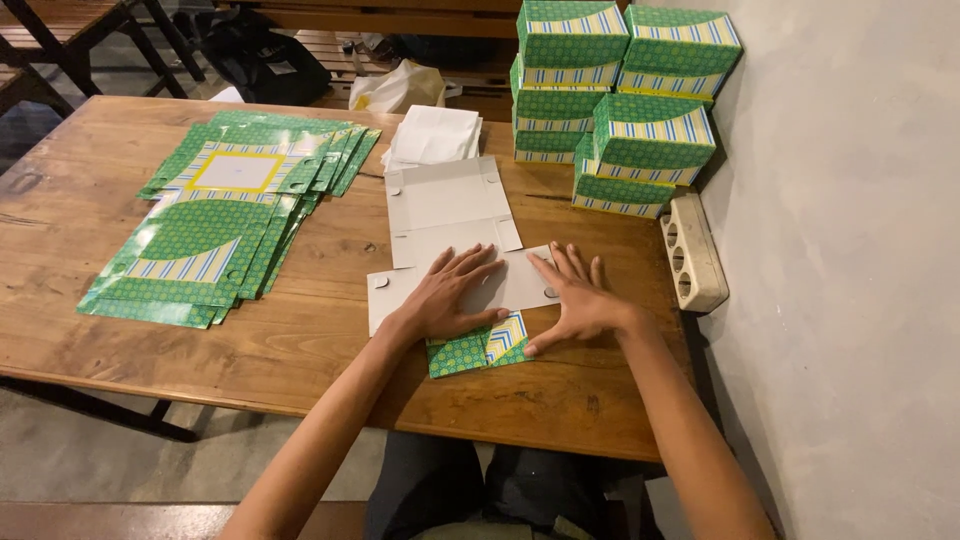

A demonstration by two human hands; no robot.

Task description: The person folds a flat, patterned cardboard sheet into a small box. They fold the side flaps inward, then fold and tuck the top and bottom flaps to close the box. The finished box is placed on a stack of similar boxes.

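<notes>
Left hand [445,293] and right hand [577,298] – fingers spread flat – press a white, glossy card blank [450,215] onto the worn wooden table [320,340].

The single head-worn camera looked steeply down from close above the wooden table [90,300]. It faced forward toward the wall [850,250], which stood right of the right hand [578,300].

1. Wooden table [90,330] fills the middle, against the wall.
2. Plain grey wall [850,300] on the right.
3. Grey floor [90,460] near left.
4. Dark wooden bench [400,18] at the far side.
</notes>
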